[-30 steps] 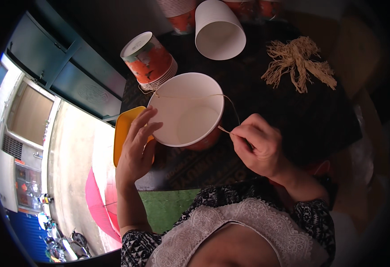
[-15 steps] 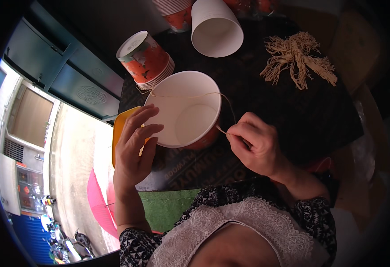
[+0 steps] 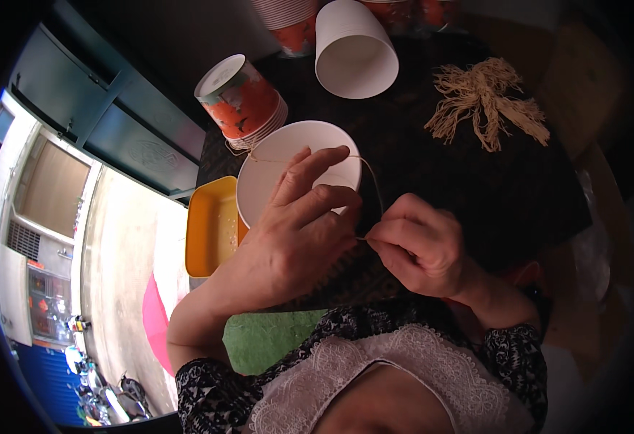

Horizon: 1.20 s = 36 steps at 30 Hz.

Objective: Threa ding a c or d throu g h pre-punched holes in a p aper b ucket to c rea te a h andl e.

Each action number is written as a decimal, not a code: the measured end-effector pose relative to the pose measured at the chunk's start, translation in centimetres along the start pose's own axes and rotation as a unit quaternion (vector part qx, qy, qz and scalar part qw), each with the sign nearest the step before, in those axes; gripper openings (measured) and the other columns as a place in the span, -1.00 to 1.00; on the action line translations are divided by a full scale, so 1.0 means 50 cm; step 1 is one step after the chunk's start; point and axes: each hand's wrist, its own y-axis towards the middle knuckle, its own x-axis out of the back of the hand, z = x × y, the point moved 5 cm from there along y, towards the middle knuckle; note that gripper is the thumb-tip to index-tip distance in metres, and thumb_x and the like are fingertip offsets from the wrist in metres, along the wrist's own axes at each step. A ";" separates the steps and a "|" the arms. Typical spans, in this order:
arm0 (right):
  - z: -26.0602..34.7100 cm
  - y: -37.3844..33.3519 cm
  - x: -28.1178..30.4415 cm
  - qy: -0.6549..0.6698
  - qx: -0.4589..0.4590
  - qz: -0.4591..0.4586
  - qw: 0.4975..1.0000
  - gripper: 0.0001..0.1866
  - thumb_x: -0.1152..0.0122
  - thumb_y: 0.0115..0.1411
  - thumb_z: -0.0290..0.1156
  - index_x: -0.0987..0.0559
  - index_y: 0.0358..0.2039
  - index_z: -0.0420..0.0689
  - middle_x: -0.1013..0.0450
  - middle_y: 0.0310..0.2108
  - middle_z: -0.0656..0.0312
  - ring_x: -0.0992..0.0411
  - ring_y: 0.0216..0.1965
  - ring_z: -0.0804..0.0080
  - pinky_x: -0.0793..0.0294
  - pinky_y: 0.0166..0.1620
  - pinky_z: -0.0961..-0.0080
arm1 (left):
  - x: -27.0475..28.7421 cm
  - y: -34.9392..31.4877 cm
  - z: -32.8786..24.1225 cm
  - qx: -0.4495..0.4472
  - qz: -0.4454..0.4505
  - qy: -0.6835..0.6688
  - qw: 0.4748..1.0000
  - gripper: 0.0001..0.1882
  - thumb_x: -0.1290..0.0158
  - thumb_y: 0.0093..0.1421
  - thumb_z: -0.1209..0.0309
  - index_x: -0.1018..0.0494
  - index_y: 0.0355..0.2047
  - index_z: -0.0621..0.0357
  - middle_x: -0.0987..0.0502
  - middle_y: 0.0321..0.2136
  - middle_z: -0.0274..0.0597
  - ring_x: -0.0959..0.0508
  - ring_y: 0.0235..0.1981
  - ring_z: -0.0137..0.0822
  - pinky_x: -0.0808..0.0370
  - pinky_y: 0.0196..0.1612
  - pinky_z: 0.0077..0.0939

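Note:
A white-lined paper bucket (image 3: 262,163) stands mouth-up before me. A thin beige string (image 3: 372,173) runs across its mouth from the left rim, then curves down past the right rim to my right hand. My right hand (image 3: 425,246) is closed, with thumb and fingertips pinching the string. My left hand (image 3: 295,239) reaches over the bucket's near side, its lower fingertips at a short bit of string beside my right fingertips. Its upper fingers are spread and bent over the bucket's mouth. The left thumb is hidden, and so is most of the bucket's near wall.
An upturned stack of orange-patterned buckets (image 3: 241,105) stands behind on the left. A white bucket (image 3: 356,54) lies tipped toward me, near more stacked buckets (image 3: 291,29). A bundle of beige strings (image 3: 487,101) lies at the right. A yellow tray (image 3: 197,235) sits left, at the dark table's edge.
My left hand has moved right, from the bucket's left rim across its near side to the string by my right hand. My right hand has shifted slightly down, still pinching the string.

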 end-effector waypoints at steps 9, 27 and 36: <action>-0.040 -0.015 0.008 0.010 -0.073 -0.004 0.997 -0.89 -0.18 -0.02 -0.75 -0.49 -0.51 -0.26 -0.31 -0.55 0.24 -0.25 -0.69 0.57 -0.15 -0.65 0.58 | 0.023 -0.004 0.042 0.079 -0.057 -0.017 0.995 -0.89 -0.07 -0.03 0.65 -0.37 -0.54 0.21 -0.54 -0.26 -0.12 -0.37 0.13 0.13 -0.35 0.09 -0.06; -0.076 -0.013 -0.015 0.024 -0.103 0.023 0.994 -0.92 -0.21 0.03 -0.71 -0.54 -0.47 -0.25 -0.35 -0.53 0.23 -0.31 -0.63 0.58 -0.20 -0.61 0.62 | 0.003 -0.023 0.087 0.151 -0.040 -0.055 0.986 -0.96 -0.08 0.04 0.62 -0.44 -0.46 0.27 -0.55 -0.29 -0.13 -0.42 0.08 0.05 -0.38 0.06 -0.19; -0.080 -0.010 -0.017 0.022 -0.102 0.027 0.994 -0.91 -0.21 0.02 -0.71 -0.53 -0.48 -0.26 -0.35 -0.54 0.24 -0.30 -0.64 0.58 -0.19 -0.61 0.62 | 0.000 -0.023 0.092 0.156 -0.038 -0.065 0.985 -0.95 -0.09 0.03 0.62 -0.45 -0.47 0.27 -0.54 -0.30 -0.14 -0.42 0.07 0.03 -0.38 0.06 -0.18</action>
